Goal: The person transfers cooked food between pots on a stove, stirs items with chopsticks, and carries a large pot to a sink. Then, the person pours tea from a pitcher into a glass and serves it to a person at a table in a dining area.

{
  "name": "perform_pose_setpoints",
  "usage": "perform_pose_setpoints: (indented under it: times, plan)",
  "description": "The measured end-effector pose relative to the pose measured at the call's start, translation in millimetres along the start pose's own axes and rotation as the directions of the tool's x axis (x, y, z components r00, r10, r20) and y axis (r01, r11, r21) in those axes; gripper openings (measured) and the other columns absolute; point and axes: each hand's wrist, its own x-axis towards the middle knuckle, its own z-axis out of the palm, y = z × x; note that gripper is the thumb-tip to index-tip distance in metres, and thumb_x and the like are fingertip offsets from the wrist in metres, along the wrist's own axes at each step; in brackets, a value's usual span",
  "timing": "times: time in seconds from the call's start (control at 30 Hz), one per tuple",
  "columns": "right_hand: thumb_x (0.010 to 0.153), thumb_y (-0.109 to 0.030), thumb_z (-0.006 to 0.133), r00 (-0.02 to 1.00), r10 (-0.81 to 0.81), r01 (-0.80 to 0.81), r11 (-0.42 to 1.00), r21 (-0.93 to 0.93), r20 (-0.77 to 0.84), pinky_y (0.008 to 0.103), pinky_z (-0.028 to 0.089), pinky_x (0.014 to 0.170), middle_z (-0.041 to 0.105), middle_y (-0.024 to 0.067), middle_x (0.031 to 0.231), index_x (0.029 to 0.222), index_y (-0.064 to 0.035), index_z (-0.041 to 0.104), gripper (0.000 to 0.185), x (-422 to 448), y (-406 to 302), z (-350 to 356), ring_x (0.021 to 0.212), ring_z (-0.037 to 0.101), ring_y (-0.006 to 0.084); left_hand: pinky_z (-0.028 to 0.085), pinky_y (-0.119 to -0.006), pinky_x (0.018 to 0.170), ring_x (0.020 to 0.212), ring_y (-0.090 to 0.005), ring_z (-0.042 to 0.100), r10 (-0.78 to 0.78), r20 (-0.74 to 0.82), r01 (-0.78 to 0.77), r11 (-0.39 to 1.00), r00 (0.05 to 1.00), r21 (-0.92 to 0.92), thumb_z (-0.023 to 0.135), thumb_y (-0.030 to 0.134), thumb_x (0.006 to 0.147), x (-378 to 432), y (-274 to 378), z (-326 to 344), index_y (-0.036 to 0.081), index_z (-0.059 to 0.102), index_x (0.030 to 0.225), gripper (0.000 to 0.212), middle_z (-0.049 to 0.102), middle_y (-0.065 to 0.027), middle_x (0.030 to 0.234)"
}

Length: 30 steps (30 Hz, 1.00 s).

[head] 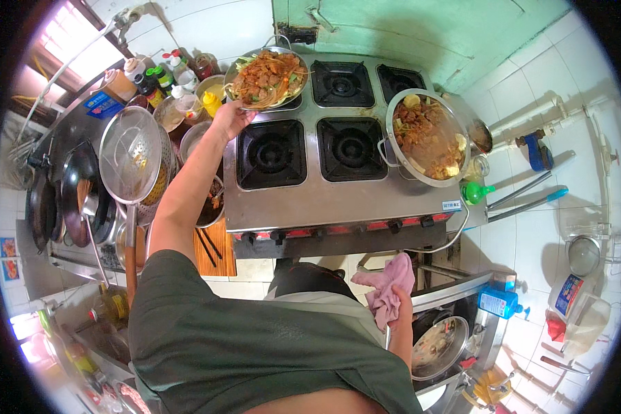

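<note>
My left hand [231,120] reaches forward and grips the near edge of a two-handled metal pan [302,93]. Its near handle is hidden by my fingers. Saucy meat pieces [266,77] over shredded vegetables and noodles heap up in this pan, at the back left burner. By my waist, my right hand [402,302] is closed around a crumpled pink cloth [388,287], away from the stove. A second two-handled pan [393,164] sits on the right side of the stove top, with brown stewed pieces and yellowish chunks in it.
The steel gas stove [310,207] has several black burners [352,147]. Sauce bottles [178,75] and bowls crowd the left counter, beside a long-handled strainer [130,155] and woks [77,191]. Black chopsticks [207,248] lie on a wooden board. At lower right a sink [460,290] holds a pan.
</note>
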Motion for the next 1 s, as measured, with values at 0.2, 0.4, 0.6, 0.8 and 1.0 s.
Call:
perform_pose_setpoints:
  times: [0.2,0.4,0.6,0.8,1.0]
  plan:
    - [0.073,-0.012,0.058,0.999,-0.012,0.012,1.000,0.014,-0.042,0.0346,0.052,0.062,0.059,0.0119,0.088,0.110,-0.0013,0.046,0.040,-6.7,13.4,2.9,0.073,0.061,0.0249,0.049,-0.034,0.069,0.080,-0.0257,0.053,-0.088,0.070,0.089,0.996,0.994,-0.006,0.044,0.010,0.085,27.9,12.9,-9.5,-0.002,0.042,0.103,0.022,0.050,-0.0163,0.091]
    - [0.074,-0.017,0.058,0.985,-0.168,0.161,0.979,-0.122,-0.046,0.0342,0.052,0.058,0.060,0.0133,0.078,0.098,0.0030,0.052,0.031,0.9,17.0,12.4,0.067,0.062,0.0250,0.048,-0.032,0.069,0.080,-0.0230,0.053,-0.082,0.033,0.080,0.995,0.996,0.063,0.043,0.009,0.082,21.4,17.2,-6.5,-0.006,0.044,0.099,0.023,0.052,-0.0182,0.092]
    - [0.074,-0.016,0.058,0.983,-0.175,0.168,0.978,-0.126,-0.047,0.0343,0.052,0.059,0.060,0.0134,0.079,0.099,0.0033,0.053,0.032,6.0,19.6,7.4,0.068,0.062,0.0253,0.049,-0.034,0.070,0.077,-0.0262,0.054,-0.098,0.041,0.096,0.995,0.994,0.029,0.048,0.016,0.084,11.8,13.5,-6.3,-0.003,0.043,0.100,0.025,0.051,-0.0180,0.091]
    - [0.074,-0.016,0.056,0.985,-0.169,0.161,0.975,-0.151,-0.042,0.0373,0.053,0.060,0.059,0.0149,0.082,0.104,0.0054,0.047,0.038,9.4,15.2,6.6,0.068,0.061,0.0282,0.049,-0.029,0.060,0.070,-0.0225,0.055,-0.043,-0.060,0.047,0.997,0.997,0.061,0.052,0.029,0.086,-25.2,12.2,14.0,0.001,0.035,0.111,0.041,0.055,-0.0204,0.087]
    - [0.072,-0.013,0.058,0.997,-0.037,0.040,0.998,-0.047,0.075,0.0355,0.052,0.063,0.058,0.0148,0.086,0.109,0.0027,0.045,0.042,14.0,4.3,13.2,0.073,0.061,0.0266,0.044,-0.023,0.050,0.056,-0.0099,0.052,0.640,0.037,-0.536,0.609,0.768,0.585,0.050,0.022,0.087,-116.6,-23.8,17.6,0.000,0.052,0.083,0.023,0.055,-0.0057,0.066]
